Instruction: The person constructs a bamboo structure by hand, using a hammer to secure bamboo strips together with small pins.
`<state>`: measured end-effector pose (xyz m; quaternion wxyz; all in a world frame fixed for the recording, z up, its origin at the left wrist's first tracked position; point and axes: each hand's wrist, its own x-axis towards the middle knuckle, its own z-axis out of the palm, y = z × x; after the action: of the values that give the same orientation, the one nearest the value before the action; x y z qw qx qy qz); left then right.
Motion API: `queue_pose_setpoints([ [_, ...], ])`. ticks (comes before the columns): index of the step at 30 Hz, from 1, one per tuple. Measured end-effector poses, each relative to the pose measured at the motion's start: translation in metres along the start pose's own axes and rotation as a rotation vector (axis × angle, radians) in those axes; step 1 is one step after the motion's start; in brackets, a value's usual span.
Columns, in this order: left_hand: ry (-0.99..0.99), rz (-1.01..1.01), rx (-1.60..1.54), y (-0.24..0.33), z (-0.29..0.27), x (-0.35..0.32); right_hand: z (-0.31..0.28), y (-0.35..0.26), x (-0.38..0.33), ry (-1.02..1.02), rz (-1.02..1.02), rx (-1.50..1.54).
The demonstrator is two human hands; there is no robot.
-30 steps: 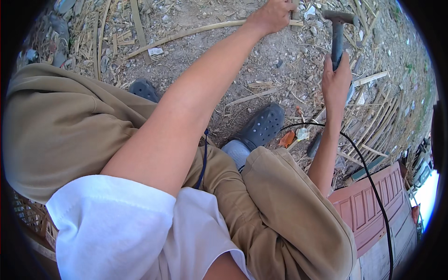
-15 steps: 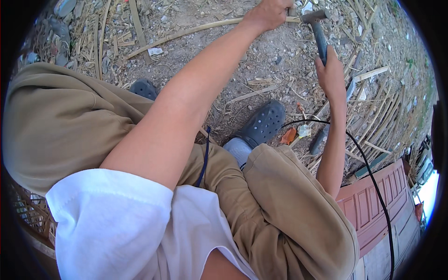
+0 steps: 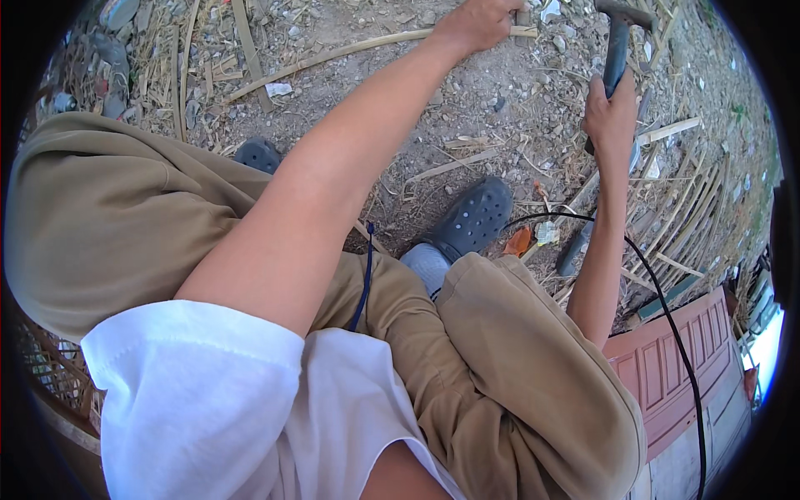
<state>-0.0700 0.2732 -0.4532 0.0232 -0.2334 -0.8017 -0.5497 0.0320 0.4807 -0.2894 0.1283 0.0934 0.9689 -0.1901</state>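
Observation:
My left hand (image 3: 477,23) is closed at the top edge, its fingertips partly out of view. It lies over a long curved bamboo strip (image 3: 350,48), right beside a short upright wooden piece (image 3: 522,17). What its fingers grip cannot be made out. A hammer (image 3: 617,54) with a dark handle is gripped in my right hand (image 3: 612,112). Its metal head is raised to the right of the wooden piece, apart from it.
Bamboo strips (image 3: 696,208) lie piled on the stony ground at right. A black cable (image 3: 667,308) curves past my right forearm, near a reddish panelled board (image 3: 667,367). My grey clog (image 3: 475,218) and a dried orange leaf (image 3: 517,242) are between my arms.
My right hand and the hammer have moved right and up, away from the wooden piece and the strip's end. The left hand has stayed in nearly the same place.

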Motion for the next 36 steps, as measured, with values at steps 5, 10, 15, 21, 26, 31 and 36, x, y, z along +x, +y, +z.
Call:
queue_pose_setpoints([
  [5, 0.065, -0.024, -0.025, 0.005, 0.003, -0.011, 0.001, 0.0, -0.005, -0.054, -0.149, 0.054],
  [10, 0.001, -0.012, 0.064, 0.002, -0.001, -0.007, 0.013, -0.012, -0.001, -0.002, 0.31, 0.323],
  [15, 0.093, 0.03, -0.055, -0.002, 0.007, -0.01, 0.007, 0.0, -0.008, -0.082, -0.165, 0.11],
  [21, 0.072, 0.057, -0.015, -0.004, 0.006, -0.008, 0.02, -0.018, -0.019, -0.28, 0.254, 0.441],
  [26, 0.045, 0.019, -0.033, 0.002, -0.004, -0.004, 0.011, -0.03, -0.012, -0.098, 0.328, 0.847],
  [31, -0.034, -0.136, -0.057, 0.022, -0.002, -0.005, 0.023, -0.001, -0.027, -0.322, 0.207, 0.368],
  [36, 0.184, 0.121, 0.004, -0.001, 0.001, -0.003, 0.027, -0.017, -0.027, -0.294, 0.323, 0.689],
])
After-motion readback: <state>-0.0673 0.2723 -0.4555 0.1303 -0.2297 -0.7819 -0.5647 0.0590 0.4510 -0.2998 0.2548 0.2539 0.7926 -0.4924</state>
